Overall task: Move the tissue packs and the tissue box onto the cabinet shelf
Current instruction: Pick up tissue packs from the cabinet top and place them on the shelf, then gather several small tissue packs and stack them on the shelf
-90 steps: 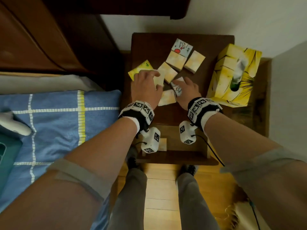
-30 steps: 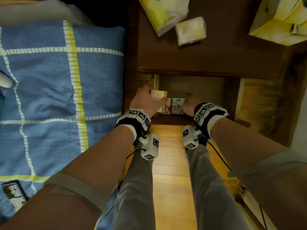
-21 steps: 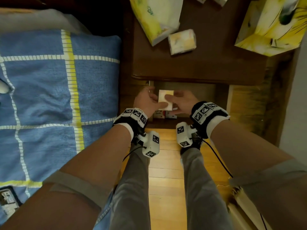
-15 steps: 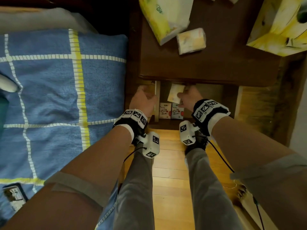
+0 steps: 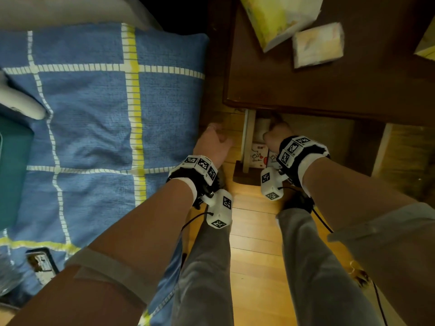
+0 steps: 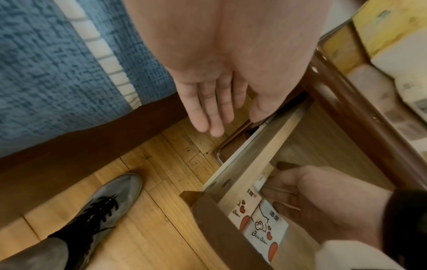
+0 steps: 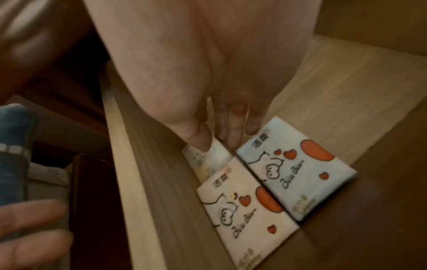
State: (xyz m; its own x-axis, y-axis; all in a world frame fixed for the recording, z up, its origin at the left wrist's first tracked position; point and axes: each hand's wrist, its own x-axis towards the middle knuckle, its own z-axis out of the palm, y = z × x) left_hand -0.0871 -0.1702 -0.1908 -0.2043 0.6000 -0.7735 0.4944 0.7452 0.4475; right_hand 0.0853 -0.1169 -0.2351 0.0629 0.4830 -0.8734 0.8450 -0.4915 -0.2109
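Down on the cabinet shelf (image 7: 346,91), our right hand (image 5: 279,135) pinches a pale tissue pack (image 7: 208,160) between thumb and fingers, holding it tilted against the shelf's left wall (image 7: 143,164). At 6 o'clock of that hand two heart-printed tissue packs lie flat and side by side, touching: a pink one (image 7: 249,215) next to the wall and a blue one (image 7: 298,169) at 3 o'clock of it. The held pack's lower edge meets the pink one. Our left hand (image 6: 221,87) hangs outside the shelf at 9 o'clock of the wall, fingers straight and relaxed, holding nothing, above the wooden floor (image 6: 150,210) beside the blue checked bedcover (image 5: 94,114). On the bench (image 5: 329,90) at 12 o'clock, well apart from both hands, a yellow soft tissue pack (image 5: 277,17) and a small cream tissue pack (image 5: 317,44) remain; a corner of the yellow tissue box (image 5: 426,49) shows at the right edge.
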